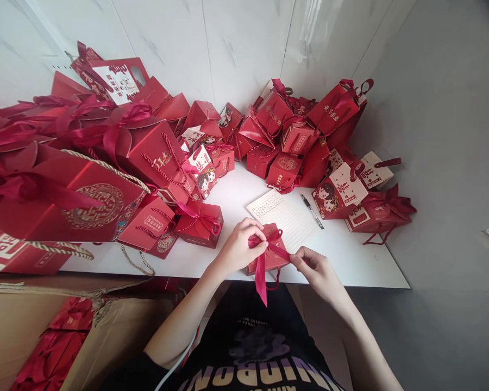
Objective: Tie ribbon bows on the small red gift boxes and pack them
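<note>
At the table's front edge lies a small red gift box [274, 259] with a red ribbon [261, 277] on its top. My left hand [244, 243] pinches the ribbon over the middle of the box, where it is looped. Between thumb and fingers, my right hand [314, 267] grips a stretch of the same ribbon off the box's right side. One loose ribbon end hangs down over the front edge. A dark red cord shows beside the box. The fingers of my left hand partly cover the knot.
A lined notebook [269, 203] lies behind the box, and a pen [312, 210] is to its right. Red gift boxes [199, 224] are heaped at left, back and right. Below the table's left side, a cardboard box [110, 336] holds more red boxes.
</note>
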### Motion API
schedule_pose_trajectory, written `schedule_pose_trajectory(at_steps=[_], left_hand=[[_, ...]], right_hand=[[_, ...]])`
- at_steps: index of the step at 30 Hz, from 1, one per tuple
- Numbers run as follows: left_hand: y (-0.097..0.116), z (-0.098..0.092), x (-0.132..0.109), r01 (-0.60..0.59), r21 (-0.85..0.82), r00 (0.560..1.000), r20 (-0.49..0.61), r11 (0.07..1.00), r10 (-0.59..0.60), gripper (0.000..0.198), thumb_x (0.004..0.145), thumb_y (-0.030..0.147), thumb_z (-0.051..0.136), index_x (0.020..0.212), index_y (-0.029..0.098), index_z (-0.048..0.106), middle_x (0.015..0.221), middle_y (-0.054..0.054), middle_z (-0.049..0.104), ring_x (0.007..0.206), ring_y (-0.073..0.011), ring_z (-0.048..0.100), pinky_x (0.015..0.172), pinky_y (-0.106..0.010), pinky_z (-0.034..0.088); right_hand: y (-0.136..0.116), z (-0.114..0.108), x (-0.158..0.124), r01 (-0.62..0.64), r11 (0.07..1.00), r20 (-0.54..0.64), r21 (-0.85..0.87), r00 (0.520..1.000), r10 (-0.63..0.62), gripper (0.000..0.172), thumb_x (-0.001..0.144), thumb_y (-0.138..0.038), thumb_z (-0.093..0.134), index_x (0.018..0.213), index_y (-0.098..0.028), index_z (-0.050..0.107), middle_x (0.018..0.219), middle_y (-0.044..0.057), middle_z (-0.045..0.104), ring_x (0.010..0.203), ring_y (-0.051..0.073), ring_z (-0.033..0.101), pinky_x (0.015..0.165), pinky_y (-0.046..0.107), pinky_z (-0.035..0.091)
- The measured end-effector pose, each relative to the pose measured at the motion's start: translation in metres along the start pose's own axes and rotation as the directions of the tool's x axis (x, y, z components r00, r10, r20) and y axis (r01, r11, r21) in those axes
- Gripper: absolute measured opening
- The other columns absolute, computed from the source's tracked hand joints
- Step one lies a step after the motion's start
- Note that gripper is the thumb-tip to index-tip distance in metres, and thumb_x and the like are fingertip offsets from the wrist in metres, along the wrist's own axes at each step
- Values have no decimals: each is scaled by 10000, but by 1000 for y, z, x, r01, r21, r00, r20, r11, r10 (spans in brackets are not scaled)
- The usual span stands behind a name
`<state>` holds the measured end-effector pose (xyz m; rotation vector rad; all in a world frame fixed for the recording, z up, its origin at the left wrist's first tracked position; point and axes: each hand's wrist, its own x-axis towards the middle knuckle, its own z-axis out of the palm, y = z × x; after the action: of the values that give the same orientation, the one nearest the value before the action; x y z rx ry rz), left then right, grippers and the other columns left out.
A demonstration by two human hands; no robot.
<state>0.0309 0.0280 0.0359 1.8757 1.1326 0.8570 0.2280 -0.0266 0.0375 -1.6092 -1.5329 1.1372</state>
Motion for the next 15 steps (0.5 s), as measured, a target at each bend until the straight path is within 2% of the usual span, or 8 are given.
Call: schedule_pose_trajectory(at_steps=[4, 12, 13, 15], left_hand=[[2, 0, 1, 12, 5, 1000, 14, 1000, -12, 30, 762, 192, 586, 734, 197, 580, 1034, -40, 543, 1042, -200, 538, 953, -375, 408], [0, 0, 1, 18, 10, 1000, 16, 1000, -19, 41, 762, 197, 584, 721, 201, 579, 1040, -42, 543, 1031, -202, 548, 942, -377, 424], [-1, 0, 1, 12, 7, 1000, 19, 1000, -12, 41, 764, 198, 583, 724, 202, 579, 1042, -42, 541, 1032, -202, 548, 943, -377, 425], [-2, -1, 2, -14, 0, 1000, 26, 1000, 14, 32, 769, 207, 586, 738, 204, 579, 1037, -43, 541, 1033, -200, 549, 947, -375, 426]], right_hand=[[-3, 0, -2, -9, 1000, 4, 19, 1000, 9, 382, 788, -506, 482, 572, -202, 395, 542, -46, 344, 524, 101, 307, 505, 246, 267], [1, -4, -4, -58, 997, 82, 50, 995, 54, 283, 771, -419, 496, 604, -194, 454, 639, 11, 547, 625, 141, 448, 579, 260, 340], [1, -7, -2, -51, 997, 70, 58, 996, 47, 283, 782, -425, 484, 617, -196, 455, 644, 10, 551, 631, 144, 455, 587, 261, 344], [0, -11, 5, -11, 998, -25, 67, 1000, 13, 297, 811, -446, 440, 641, -203, 443, 641, -2, 530, 633, 142, 459, 604, 263, 353]])
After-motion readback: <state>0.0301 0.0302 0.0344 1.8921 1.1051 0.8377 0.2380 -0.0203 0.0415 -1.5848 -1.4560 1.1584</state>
